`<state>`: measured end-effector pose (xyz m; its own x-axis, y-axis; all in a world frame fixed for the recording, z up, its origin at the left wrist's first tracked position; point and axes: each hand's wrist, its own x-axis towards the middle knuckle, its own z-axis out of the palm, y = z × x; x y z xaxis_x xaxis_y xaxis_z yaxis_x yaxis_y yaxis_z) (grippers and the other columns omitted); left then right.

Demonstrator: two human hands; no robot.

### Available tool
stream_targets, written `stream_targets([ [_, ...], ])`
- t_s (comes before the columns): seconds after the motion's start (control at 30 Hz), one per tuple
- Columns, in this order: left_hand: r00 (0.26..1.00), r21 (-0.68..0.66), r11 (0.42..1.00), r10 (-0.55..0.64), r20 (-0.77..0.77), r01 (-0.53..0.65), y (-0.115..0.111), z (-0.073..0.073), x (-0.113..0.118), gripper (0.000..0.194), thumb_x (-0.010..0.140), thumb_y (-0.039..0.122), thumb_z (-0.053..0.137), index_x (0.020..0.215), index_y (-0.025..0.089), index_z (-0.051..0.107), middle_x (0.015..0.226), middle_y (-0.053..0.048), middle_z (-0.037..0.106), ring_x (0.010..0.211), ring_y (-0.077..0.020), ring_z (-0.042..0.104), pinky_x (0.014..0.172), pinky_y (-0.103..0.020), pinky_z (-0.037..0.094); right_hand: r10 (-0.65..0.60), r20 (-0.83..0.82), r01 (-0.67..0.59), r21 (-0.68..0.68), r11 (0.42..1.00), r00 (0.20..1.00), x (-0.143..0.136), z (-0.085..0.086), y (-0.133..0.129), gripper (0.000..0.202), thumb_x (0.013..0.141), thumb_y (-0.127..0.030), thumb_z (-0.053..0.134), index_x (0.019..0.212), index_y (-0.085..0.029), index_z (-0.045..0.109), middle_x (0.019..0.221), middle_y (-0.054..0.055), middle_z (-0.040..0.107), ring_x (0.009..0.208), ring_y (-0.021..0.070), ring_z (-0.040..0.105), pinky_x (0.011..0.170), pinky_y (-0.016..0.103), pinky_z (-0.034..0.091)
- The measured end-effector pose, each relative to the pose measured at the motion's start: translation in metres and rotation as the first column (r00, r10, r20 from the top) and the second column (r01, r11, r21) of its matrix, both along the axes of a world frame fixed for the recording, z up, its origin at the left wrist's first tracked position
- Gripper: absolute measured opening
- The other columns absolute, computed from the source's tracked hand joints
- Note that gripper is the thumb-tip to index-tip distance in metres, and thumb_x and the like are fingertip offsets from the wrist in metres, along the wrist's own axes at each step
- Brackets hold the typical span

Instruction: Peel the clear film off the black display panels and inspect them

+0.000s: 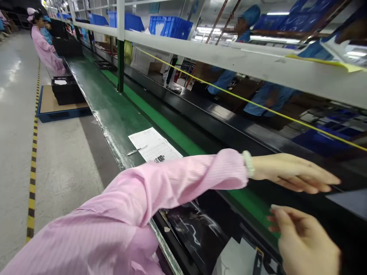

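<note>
Pale flat piece [351, 202], smooth-looking but blurred, at the scene's right edge. A long, glossy green bench [111, 107] runs far left. The loose, ribbed pink sleeve [186, 177] might drag the thin paper sheet [159, 143] if it dips. The left hand [292, 172], fingers straight and together, is near the piece; the nearer right hand [306, 236] curls, its grip impossible to tell. The slim pen [136, 150] could roll if bumped.

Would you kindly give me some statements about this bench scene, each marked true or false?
1. The left hand and the right hand are both ungloved. True.
2. A black watch circles the left wrist. False: a pale bracelet does.
3. A pen lies partly on a white sheet. True.
4. The left arm's sleeve is blue. False: the sleeve is pink.
</note>
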<state>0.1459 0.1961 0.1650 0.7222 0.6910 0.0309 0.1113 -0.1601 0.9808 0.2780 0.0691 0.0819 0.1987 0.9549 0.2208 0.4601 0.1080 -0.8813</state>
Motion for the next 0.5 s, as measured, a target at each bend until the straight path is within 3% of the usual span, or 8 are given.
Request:
stream_targets([
  [0.07,0.996,-0.136,0.988,-0.071,0.063,0.079,-0.045,-0.018,-0.034,0.036,0.045,0.035,0.083,0.078,0.030,0.071,0.092,-0.005,0.072,0.079,-0.0153,0.069,0.074,-0.029,0.053,0.088,0.048,-0.084,-0.079,0.993,0.995,0.006,-0.019,-0.020,0.028,0.068,-0.065,0.063,0.076,-0.039,0.065,0.080,0.012,0.069,0.070,0.0353,0.065,0.068,0.059,0.049],
  [0.13,0.993,-0.057,0.996,-0.057,0.099,0.063,-0.098,-0.042,-0.071,0.037,0.056,0.043,0.081,0.085,0.025,0.069,0.086,-0.003,0.071,0.070,-0.0155,0.066,0.071,-0.032,0.055,0.180,0.097,-0.172,-0.090,0.981,0.979,0.008,-0.037,-0.036,0.030,0.073,-0.065,0.061,0.080,-0.037,0.067,0.083,0.012,0.071,0.075,0.0362,0.068,0.070,0.058,0.052],
  [0.23,0.955,0.096,0.951,0.295,0.006,-0.294,-0.165,-0.085,-0.100,0.020,0.079,0.041,0.063,0.088,0.024,0.069,0.087,-0.004,0.071,0.083,-0.0189,0.070,0.082,-0.034,0.060,0.310,0.212,-0.324,0.032,0.946,0.927,-0.001,-0.054,-0.060,0.025,0.088,-0.052,0.055,0.083,-0.030,0.066,0.084,0.010,0.072,0.080,0.0324,0.068,0.074,0.052,0.054],
  [0.3,0.941,0.067,0.941,0.334,-0.045,-0.331,-0.190,-0.116,-0.082,0.019,0.080,0.029,0.061,0.096,0.028,0.072,0.096,-0.007,0.072,0.100,-0.0241,0.071,0.090,-0.039,0.061,0.413,0.258,-0.453,0.119,0.883,0.873,-0.014,-0.061,-0.075,0.023,0.096,-0.039,0.049,0.085,-0.025,0.063,0.082,0.009,0.070,0.078,0.0273,0.066,0.072,0.044,0.054],
  [0.37,0.865,0.085,0.883,0.470,-0.174,-0.463,-0.205,-0.142,-0.034,0.036,0.083,0.020,0.055,0.112,0.034,0.071,0.107,-0.009,0.070,0.116,-0.0294,0.067,0.101,-0.048,0.060,0.464,0.276,-0.499,0.070,0.864,0.842,-0.027,-0.069,-0.085,0.025,0.100,-0.033,0.045,0.086,-0.024,0.062,0.086,0.008,0.070,0.082,0.0238,0.065,0.076,0.039,0.054],
  [0.43,0.596,0.182,0.687,0.710,-0.376,-0.703,-0.217,-0.157,0.023,0.052,0.086,0.014,0.047,0.131,0.036,0.062,0.118,-0.012,0.067,0.130,-0.0365,0.059,0.109,-0.063,0.053,0.510,0.293,-0.533,-0.003,0.846,0.808,-0.037,-0.078,-0.091,0.026,0.102,-0.031,0.043,0.086,-0.024,0.063,0.090,0.008,0.070,0.088,0.0232,0.065,0.083,0.039,0.053],
  [0.47,0.426,0.222,0.566,0.779,-0.461,-0.794,-0.222,-0.160,0.047,0.056,0.087,0.012,0.046,0.138,0.034,0.059,0.122,-0.015,0.065,0.135,-0.0404,0.054,0.112,-0.070,0.048,0.528,0.301,-0.543,-0.038,0.839,0.794,-0.041,-0.083,-0.094,0.027,0.102,-0.029,0.042,0.087,-0.024,0.064,0.094,0.008,0.070,0.092,0.0231,0.064,0.086,0.039,0.053],
  [0.5,0.330,0.241,0.501,0.793,-0.512,-0.831,-0.227,-0.161,0.065,0.059,0.087,0.011,0.045,0.142,0.031,0.055,0.124,-0.017,0.064,0.137,-0.0434,0.051,0.112,-0.075,0.045,0.544,0.307,-0.551,-0.069,0.831,0.781,-0.044,-0.087,-0.096,0.029,0.103,-0.027,0.041,0.087,-0.024,0.065,0.096,0.008,0.069,0.094,0.0230,0.063,0.088,0.039,0.052],
])
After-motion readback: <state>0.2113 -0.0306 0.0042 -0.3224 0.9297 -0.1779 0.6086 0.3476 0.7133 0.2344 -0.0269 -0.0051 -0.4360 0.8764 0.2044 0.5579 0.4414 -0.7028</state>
